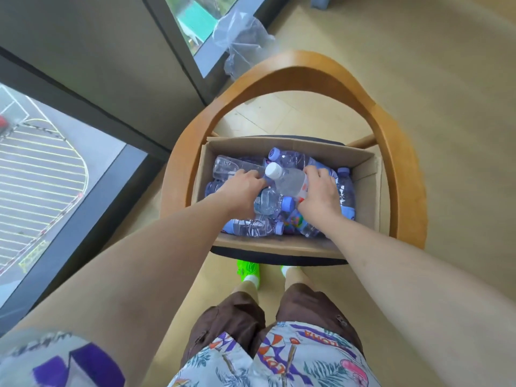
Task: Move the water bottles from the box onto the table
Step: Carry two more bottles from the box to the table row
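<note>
An open cardboard box [365, 174] sits on a chair seat and holds several clear water bottles with purple caps, lying jumbled. Both my hands are inside it. My right hand [321, 195] is closed around a clear bottle with a white cap [284, 178] that lies on top of the pile. My left hand [241, 189] is curled over a purple-capped bottle [269, 203] in the middle of the box. No table is in view.
The box rests on a wooden chair with a curved backrest [301, 68] arching behind it. A crumpled clear plastic bag [243, 40] lies on the floor beyond. Large windows [42, 174] run along the left. My legs and green shoes [248, 270] stand right in front of the chair.
</note>
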`<action>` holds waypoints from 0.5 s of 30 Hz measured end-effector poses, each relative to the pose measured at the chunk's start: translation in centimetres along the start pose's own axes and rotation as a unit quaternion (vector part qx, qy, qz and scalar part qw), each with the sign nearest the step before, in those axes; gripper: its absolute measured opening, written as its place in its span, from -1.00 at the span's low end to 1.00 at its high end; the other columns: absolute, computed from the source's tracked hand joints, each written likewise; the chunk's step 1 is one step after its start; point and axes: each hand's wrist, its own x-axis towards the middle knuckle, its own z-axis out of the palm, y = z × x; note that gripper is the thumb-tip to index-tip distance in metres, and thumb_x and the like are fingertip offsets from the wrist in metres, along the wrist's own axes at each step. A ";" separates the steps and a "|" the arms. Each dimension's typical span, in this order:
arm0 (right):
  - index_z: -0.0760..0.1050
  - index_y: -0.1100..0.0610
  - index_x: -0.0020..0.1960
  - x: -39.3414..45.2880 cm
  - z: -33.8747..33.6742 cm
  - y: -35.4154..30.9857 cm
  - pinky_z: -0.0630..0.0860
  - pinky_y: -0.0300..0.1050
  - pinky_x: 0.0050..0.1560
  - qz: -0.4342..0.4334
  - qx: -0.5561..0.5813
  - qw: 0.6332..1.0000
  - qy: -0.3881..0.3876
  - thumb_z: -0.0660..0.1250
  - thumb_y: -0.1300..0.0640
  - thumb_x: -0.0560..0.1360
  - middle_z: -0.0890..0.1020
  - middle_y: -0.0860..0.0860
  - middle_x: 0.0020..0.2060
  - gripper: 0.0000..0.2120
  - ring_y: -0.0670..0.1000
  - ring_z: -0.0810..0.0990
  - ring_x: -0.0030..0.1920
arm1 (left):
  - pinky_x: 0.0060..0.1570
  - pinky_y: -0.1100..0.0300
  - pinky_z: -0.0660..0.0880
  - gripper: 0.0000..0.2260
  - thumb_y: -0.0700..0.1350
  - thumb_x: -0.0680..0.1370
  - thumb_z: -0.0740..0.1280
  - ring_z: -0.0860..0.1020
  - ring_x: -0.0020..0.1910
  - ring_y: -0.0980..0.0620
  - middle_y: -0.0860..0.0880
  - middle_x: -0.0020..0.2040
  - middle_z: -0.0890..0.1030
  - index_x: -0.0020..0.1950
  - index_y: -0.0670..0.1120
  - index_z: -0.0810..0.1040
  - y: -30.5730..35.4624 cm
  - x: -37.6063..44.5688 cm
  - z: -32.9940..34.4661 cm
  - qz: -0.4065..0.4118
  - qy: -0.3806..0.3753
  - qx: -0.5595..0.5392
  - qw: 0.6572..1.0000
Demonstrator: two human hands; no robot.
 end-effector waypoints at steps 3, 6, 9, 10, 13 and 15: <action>0.36 0.04 0.16 -0.9 -1.7 -0.9 0.44 0.00 -0.04 0.029 0.019 0.999 0.006 0.54 0.23 0.33 0.40 0.06 0.07 -0.48 0.17 0.46 0.10 | 0.29 -0.02 0.47 -0.24 -0.12 0.37 0.59 0.43 0.32 -0.16 -0.11 0.37 0.45 0.53 -0.05 0.37 -0.4 -1.0 -1.2 -0.009 0.021 -0.050 0.999; 0.36 0.05 0.13 -1.9 -4.3 -2.3 0.38 -0.05 -0.10 0.061 0.067 0.995 0.030 0.62 0.16 0.24 0.41 0.04 0.04 -0.41 0.12 0.48 0.03 | 0.18 0.09 0.44 -0.25 -0.11 0.33 0.62 0.47 0.29 -0.12 -0.11 0.29 0.50 0.48 -0.10 0.42 -0.8 -2.3 -3.2 -0.051 0.082 -0.155 0.983; 0.41 0.11 0.18 -2.5 -7.6 -4.3 0.41 -0.05 -0.08 0.053 0.097 0.993 0.047 0.69 0.09 0.15 0.48 0.07 0.09 -0.29 0.14 0.52 0.06 | -0.08 0.18 0.45 -0.41 -0.08 0.26 0.63 0.58 0.11 -0.04 -0.01 0.07 0.61 0.25 -0.07 0.56 -1.0 -3.9 -6.4 -0.103 0.150 -0.275 0.944; 0.41 0.11 0.15 -2.5 -8.8 -5.2 0.45 -0.03 -0.06 0.044 0.102 0.992 0.053 0.69 0.09 0.14 0.51 0.07 0.08 -0.30 0.15 0.54 0.07 | -0.17 0.16 0.47 -0.51 -0.07 0.24 0.63 0.60 0.01 -0.02 0.01 -0.03 0.62 0.12 -0.06 0.59 -0.9 -4.6 -7.7 -0.112 0.174 -0.298 0.932; 0.37 0.09 0.11 -2.4 -12.2 -8.1 0.55 0.05 -0.03 0.023 0.117 0.991 0.061 0.71 0.04 0.11 0.59 0.05 0.02 -0.28 0.15 0.58 0.02 | -0.29 0.31 0.51 -0.60 -0.06 0.20 0.60 0.59 -0.18 0.12 0.06 -0.16 0.62 -0.04 -0.01 0.55 -0.6 -6.9 -11.7 -0.124 0.257 -0.341 0.896; 0.35 0.06 0.11 -2.0 -14.4 -10.1 0.55 0.03 -0.05 0.010 0.135 0.989 0.061 0.71 0.01 0.09 0.61 0.01 -0.01 -0.25 0.15 0.60 -0.01 | -0.38 0.47 0.36 -0.60 -0.09 0.22 0.57 0.54 -0.22 0.20 0.09 -0.16 0.60 -0.01 0.01 0.53 -0.2 -8.3 -14.0 -0.129 0.310 -0.376 0.864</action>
